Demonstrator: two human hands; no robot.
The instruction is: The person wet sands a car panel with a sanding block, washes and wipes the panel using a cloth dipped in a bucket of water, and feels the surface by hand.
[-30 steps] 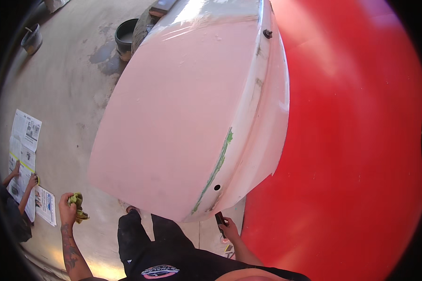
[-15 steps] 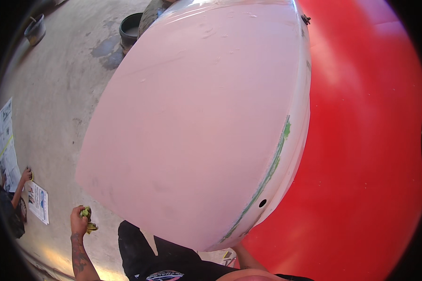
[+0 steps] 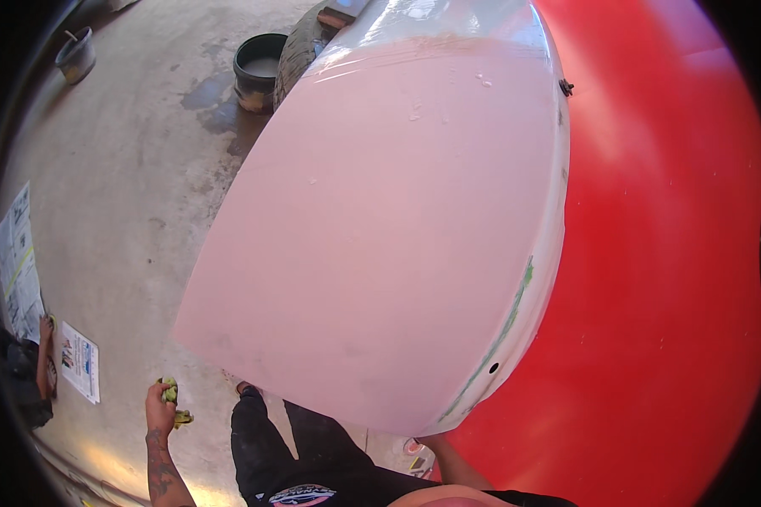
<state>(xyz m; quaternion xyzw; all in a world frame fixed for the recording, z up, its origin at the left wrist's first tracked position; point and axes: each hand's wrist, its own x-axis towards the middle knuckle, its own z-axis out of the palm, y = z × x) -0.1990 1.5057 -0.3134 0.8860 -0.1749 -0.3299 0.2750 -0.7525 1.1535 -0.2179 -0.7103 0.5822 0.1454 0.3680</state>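
Concrete floor (image 3: 135, 211) runs left of the pink panel (image 3: 372, 220), red surface (image 3: 659, 253) to its right. Off the panel's near left corner, left hand (image 3: 160, 409) has fingers closed round a crumpled yellow-green cloth (image 3: 171, 393); right forearm (image 3: 458, 467) passes behind the panel's near edge, right hand hidden, grip cannot be told. Well left of the panel, co-worker's arm (image 3: 44, 359) beside newspaper (image 3: 19, 266); by its far left edge, dark bucket (image 3: 252, 84), tyre (image 3: 299, 61).

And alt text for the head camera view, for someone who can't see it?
A large pink panel with a green streak by its right edge fills the middle, beside a red surface. The wearer's left hand holds a yellow-green cloth; the panel hides the right hand. Newspapers lie far left.
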